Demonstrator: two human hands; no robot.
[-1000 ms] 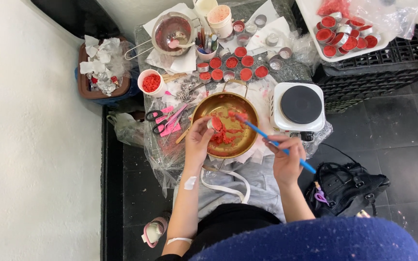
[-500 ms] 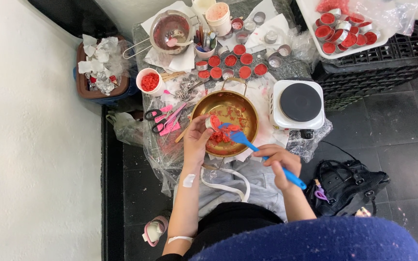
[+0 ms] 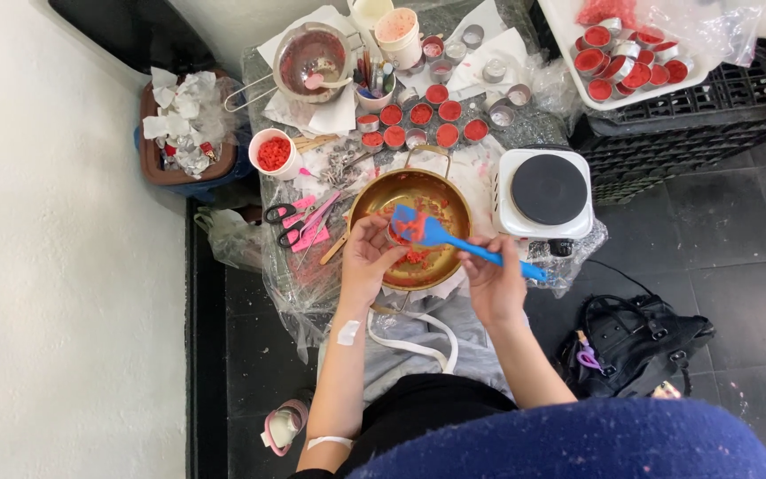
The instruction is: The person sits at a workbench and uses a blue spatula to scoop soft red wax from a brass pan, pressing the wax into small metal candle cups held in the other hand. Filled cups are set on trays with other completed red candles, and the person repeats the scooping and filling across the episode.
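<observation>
1. Brass-coloured pan (image 3: pixel 418 191) sits in the middle of the plastic-covered table (image 3: pixel 312 284), with bits of red wax (image 3: pixel 416 257) lying in its bottom.
2. The left hand (image 3: pixel 367 257) reaches over the pan's near-left rim, fingers curled around a small red-stained thing at the pan's centre; what that thing is cannot be told.
3. The right hand (image 3: pixel 494 279) is clenched round the handle of a blue spatula (image 3: pixel 441 235), whose blade, smeared red, points up-left over the pan and meets the left hand's fingertips.
4. Just right of the pan stands a white hotplate (image 3: pixel 545 191) with a black disc on top.
5. Beyond the pan, rows of small round tins (image 3: pixel 423 115) filled with red wax are set close together.
6. Left of the pan lie black-handled scissors (image 3: pixel 284 222), and farther up a white cup (image 3: pixel 272 153) of red pieces.
7. On the dark floor to the right rests a black bag (image 3: pixel 640 341).
</observation>
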